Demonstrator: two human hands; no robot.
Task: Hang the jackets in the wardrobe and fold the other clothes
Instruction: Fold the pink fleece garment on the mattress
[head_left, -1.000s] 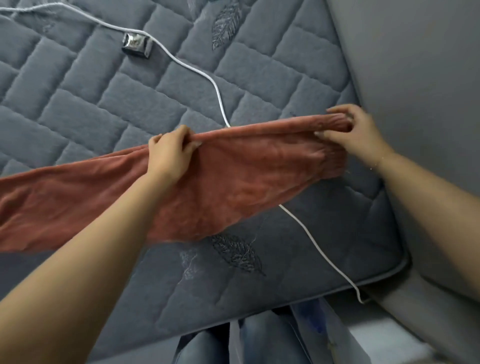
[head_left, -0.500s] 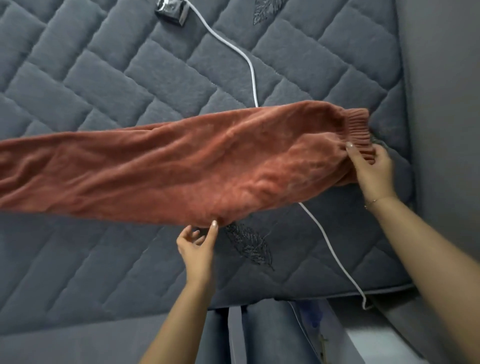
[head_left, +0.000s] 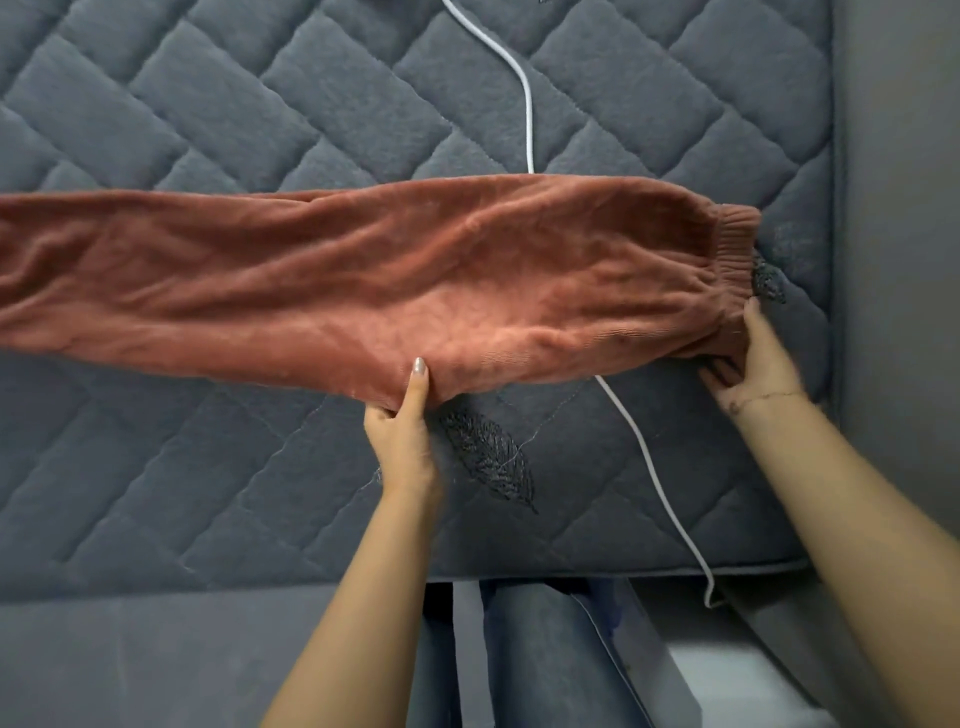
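A rust-red fleece garment (head_left: 363, 275) with a ribbed cuff at its right end lies stretched left to right across the grey quilted mattress (head_left: 260, 114). My left hand (head_left: 402, 431) pinches the garment's near edge about mid-length, thumb on top and fingers tucked under the cloth. My right hand (head_left: 753, 364) grips the near corner of the cuffed end at the right, thumb up along the cuff. The garment's left part runs out of view.
A white cable (head_left: 529, 104) runs from the top of the mattress under the garment and off the near edge at the right. A grey padded wall (head_left: 898, 208) borders the mattress on the right. Below the near edge my jeans-clad legs (head_left: 519, 660) show.
The garment went from held up in the air to lying flat on the mattress. My left hand moved from its far edge to its near edge; my right hand slid to the cuff's near corner.
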